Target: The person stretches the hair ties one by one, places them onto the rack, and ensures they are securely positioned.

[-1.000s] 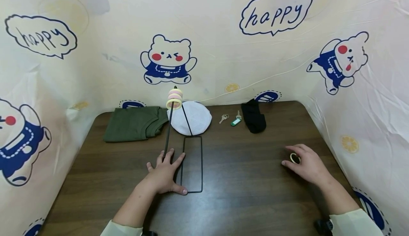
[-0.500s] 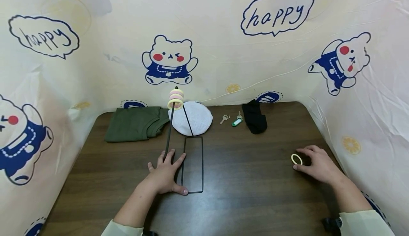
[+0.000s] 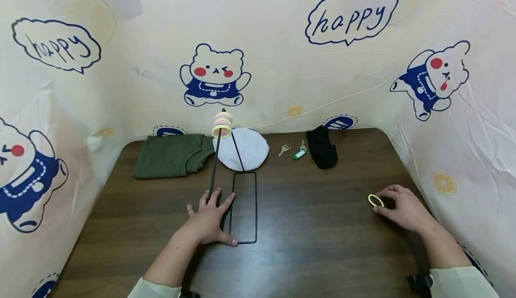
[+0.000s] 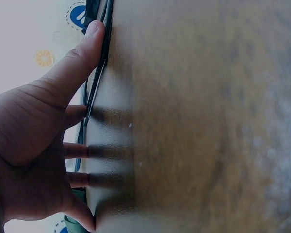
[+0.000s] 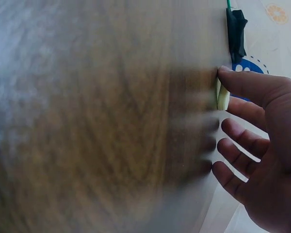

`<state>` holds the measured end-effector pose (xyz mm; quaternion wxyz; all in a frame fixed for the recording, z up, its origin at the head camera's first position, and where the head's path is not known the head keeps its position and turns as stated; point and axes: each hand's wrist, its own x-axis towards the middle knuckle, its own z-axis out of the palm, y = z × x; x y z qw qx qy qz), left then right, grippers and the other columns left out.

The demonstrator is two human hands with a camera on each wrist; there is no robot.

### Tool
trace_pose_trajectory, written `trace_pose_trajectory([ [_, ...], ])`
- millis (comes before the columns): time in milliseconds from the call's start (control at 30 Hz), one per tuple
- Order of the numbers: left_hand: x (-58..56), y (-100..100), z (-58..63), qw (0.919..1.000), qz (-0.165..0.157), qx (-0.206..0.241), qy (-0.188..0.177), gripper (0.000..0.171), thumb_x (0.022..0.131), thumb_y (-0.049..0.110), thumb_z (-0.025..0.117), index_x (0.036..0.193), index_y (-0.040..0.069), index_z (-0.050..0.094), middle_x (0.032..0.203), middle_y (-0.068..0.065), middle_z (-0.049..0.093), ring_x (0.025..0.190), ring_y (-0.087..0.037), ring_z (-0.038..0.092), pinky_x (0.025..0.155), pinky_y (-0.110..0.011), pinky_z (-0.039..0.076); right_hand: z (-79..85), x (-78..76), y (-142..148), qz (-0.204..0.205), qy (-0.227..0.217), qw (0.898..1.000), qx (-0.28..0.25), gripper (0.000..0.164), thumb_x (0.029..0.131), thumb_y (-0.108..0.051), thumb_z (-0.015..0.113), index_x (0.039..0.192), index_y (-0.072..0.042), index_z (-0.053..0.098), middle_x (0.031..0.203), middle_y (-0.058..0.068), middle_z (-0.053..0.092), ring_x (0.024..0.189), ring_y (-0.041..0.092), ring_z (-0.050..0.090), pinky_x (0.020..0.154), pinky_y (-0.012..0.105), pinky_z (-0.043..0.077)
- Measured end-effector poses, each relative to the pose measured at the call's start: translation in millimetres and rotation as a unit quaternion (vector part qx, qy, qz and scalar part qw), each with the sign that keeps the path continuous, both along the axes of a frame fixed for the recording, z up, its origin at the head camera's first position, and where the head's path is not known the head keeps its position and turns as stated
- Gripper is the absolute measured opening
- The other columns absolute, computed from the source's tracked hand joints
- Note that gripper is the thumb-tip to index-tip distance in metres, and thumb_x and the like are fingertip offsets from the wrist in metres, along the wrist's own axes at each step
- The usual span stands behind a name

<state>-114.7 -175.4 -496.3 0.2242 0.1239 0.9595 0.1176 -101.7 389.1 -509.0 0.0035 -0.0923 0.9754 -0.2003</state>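
My left hand [image 3: 206, 222] lies with fingers spread on the base of a black wire stand [image 3: 255, 208]; its thumb is on the near corner. Several pastel rings [image 3: 222, 121], yellow and pink, hang on the stand's upper arm, one behind another. At the right of the table, my right hand [image 3: 405, 209] pinches a single pale yellow ring [image 3: 372, 196] between thumb and index finger. In the right wrist view the ring [image 5: 222, 97] shows edge-on at the tabletop, under the thumb tip, while the other fingers are apart from it.
Along the back edge lie a folded green cloth [image 3: 169, 157], a round white knitted piece [image 3: 251, 150], a key [image 3: 283, 149], another key with a green tag [image 3: 300, 154] and a black sock-like cloth [image 3: 322, 150]. A patterned sheet [image 3: 274, 65] walls the wooden table [image 3: 310, 226] behind and at the sides.
My right hand has drawn back to the right, so the ring now sits at its fingertips rather than deeper within the hand. The left hand and stand stay put.
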Motion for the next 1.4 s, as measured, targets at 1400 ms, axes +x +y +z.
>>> trace_pose_trajectory([
  [1400, -0.6, 1, -1.1, 1.0, 0.0, -0.007, 0.001, 0.134, 0.055, 0.08, 0.085, 0.166, 0.034, 0.025, 0.172, -0.018, 0.01, 0.154, -0.053, 0.002, 0.099, -0.091, 0.01, 31.5, -12.8, -68, 0.053, 0.14, 0.987, -0.061, 0.025, 0.085, -0.014, 0.086, 0.108, -0.013, 0.077, 0.097, -0.001, 0.073, 0.087, 0.017, 0.067, 0.072, 0.044, 0.056],
])
